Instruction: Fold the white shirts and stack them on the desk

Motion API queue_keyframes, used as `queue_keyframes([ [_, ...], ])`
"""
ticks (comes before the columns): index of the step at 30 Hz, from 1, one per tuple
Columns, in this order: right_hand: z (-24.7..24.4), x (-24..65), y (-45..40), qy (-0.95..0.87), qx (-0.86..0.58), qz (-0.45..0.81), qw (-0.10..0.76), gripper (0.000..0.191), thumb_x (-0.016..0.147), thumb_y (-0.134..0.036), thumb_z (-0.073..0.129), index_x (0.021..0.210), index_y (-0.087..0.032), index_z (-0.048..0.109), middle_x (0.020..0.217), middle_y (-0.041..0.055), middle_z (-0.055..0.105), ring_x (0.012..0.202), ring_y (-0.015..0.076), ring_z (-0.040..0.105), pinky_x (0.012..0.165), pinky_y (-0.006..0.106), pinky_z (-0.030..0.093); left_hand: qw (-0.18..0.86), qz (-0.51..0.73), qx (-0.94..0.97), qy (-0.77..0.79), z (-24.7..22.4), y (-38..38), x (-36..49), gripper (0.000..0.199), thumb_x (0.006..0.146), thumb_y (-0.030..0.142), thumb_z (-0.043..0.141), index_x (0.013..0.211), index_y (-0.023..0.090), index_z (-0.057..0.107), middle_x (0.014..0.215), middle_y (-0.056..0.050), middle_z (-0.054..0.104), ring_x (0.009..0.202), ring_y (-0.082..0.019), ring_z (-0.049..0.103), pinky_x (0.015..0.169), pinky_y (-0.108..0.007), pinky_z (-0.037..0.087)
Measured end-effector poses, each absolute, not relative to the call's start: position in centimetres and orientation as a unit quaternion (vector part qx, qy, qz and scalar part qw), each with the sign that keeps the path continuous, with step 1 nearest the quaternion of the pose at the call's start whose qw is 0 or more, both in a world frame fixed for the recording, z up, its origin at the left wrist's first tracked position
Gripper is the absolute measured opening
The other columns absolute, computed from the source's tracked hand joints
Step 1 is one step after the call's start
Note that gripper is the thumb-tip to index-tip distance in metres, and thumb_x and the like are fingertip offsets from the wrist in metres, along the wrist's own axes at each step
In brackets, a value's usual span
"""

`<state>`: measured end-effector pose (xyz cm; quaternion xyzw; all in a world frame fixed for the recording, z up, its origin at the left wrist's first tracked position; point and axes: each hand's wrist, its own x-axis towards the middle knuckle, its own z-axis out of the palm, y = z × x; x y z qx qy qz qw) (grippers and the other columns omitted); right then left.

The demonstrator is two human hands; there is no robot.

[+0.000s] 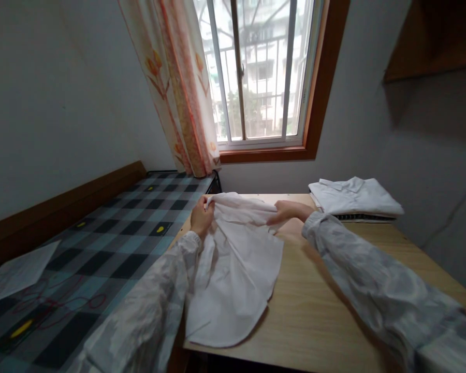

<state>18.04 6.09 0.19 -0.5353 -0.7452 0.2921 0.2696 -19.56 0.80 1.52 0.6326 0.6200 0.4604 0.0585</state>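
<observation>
A white shirt lies loosely spread over the left part of the wooden table, its curved hem toward me and its far end bunched. At the upper left of the cloth, my left hand is closed, pinching its edge. My right hand grips the far right edge, fingers partly hidden by the fabric. Between the two hands the cloth is slightly raised and creased. Both forearms wear grey-white patterned sleeves.
A stack of folded white shirts sits at the table's back right corner. To the left is a bed with a checked sheet, bearing a paper sheet and a thin red cord. Behind hang a flowered curtain and a window.
</observation>
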Motion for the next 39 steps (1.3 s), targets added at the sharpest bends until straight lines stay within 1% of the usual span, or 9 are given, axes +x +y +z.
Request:
queue_keyframes([
  [3,0.8,19.0,6.5,-0.759,-0.524,0.327,0.205,0.037,0.051,-0.044,0.098,0.062,-0.021,0.071,0.055,-0.0019,0.060,0.059,0.0171,0.056,0.060,0.030,0.040,0.052,0.474,0.613,0.630,1.9,0.7,-20.8,0.019,0.099,0.043,0.057,0.096,0.025,0.057,0.089,-0.002,0.069,0.080,-0.021,0.061,0.074,-0.029,0.043],
  [9,3.8,18.9,7.2,-0.618,-0.424,0.383,0.541,0.052,0.064,-0.059,0.089,0.093,-0.019,0.073,0.081,0.0020,0.072,0.074,0.0171,0.061,0.067,0.027,0.047,0.038,0.469,0.628,0.619,3.8,1.3,-23.0,0.018,0.098,0.043,0.060,0.097,0.025,0.057,0.089,-0.002,0.070,0.079,-0.020,0.064,0.073,-0.028,0.043],
  [16,5.5,19.2,8.4,-0.483,-0.459,0.243,0.705,0.058,0.075,-0.076,0.082,0.083,-0.025,0.054,0.068,-0.0038,0.057,0.060,0.0138,0.049,0.055,0.026,0.039,0.012,0.506,0.606,0.614,4.6,1.3,-25.2,0.023,0.097,0.047,0.060,0.099,0.025,0.057,0.090,-0.001,0.069,0.080,-0.020,0.063,0.072,-0.028,0.045],
  [19,4.9,19.9,7.6,-0.586,-0.500,0.170,0.615,0.059,0.077,-0.079,0.082,0.092,-0.025,0.065,0.069,-0.0008,0.063,0.064,0.0176,0.057,0.060,0.028,0.042,0.057,0.494,0.588,0.638,3.5,0.9,-26.3,0.024,0.093,0.047,0.063,0.093,0.024,0.058,0.085,-0.001,0.068,0.076,-0.020,0.062,0.070,-0.028,0.045],
  [23,1.8,19.2,4.9,-0.778,-0.552,0.126,0.273,0.059,0.059,-0.073,0.098,0.086,-0.025,0.076,0.078,0.0061,0.074,0.081,0.0268,0.070,0.073,0.032,0.048,0.115,0.486,0.565,0.657,2.3,0.7,-26.4,0.030,0.087,0.051,0.068,0.086,0.022,0.060,0.081,-0.002,0.068,0.075,-0.020,0.061,0.067,-0.028,0.045],
  [26,-0.2,17.9,3.5,-0.793,-0.583,0.146,0.100,0.040,0.064,-0.055,0.098,0.081,-0.023,0.080,0.082,0.0099,0.077,0.087,0.0297,0.074,0.076,0.032,0.050,0.136,0.476,0.572,0.654,2.5,0.6,-25.8,0.039,0.082,0.058,0.073,0.084,0.020,0.064,0.081,-0.003,0.070,0.078,-0.021,0.062,0.068,-0.029,0.046],
  [29,-0.2,17.0,3.9,-0.786,-0.591,0.144,0.109,0.022,0.076,-0.036,0.082,0.088,-0.018,0.082,0.097,0.0124,0.081,0.095,0.0278,0.076,0.079,0.029,0.050,0.179,0.477,0.597,0.620,3.4,0.1,-25.0,0.051,0.076,0.067,0.078,0.088,0.019,0.067,0.084,-0.003,0.072,0.081,-0.022,0.063,0.069,-0.029,0.048],
  [34,2.2,16.3,6.1,-0.717,-0.560,0.166,0.381,0.043,0.097,-0.029,0.041,0.118,-0.016,0.076,0.114,0.0096,0.081,0.099,0.0224,0.072,0.079,0.025,0.053,0.337,0.457,0.633,0.527,5.0,-1.5,-23.6,0.063,0.071,0.070,0.089,0.105,0.019,0.076,0.094,-0.005,0.078,0.081,-0.022,0.069,0.070,-0.030,0.053],
  [39,2.9,16.6,5.9,-0.740,-0.571,0.224,0.277,0.019,0.086,-0.027,0.064,0.095,-0.018,0.078,0.088,0.0077,0.080,0.082,0.0222,0.071,0.074,0.026,0.051,0.461,0.424,0.599,0.498,3.3,-1.1,-22.2,0.074,0.083,0.087,0.065,0.101,0.016,0.079,0.106,-0.017,0.081,0.097,-0.032,0.076,0.084,-0.042,0.060],
])
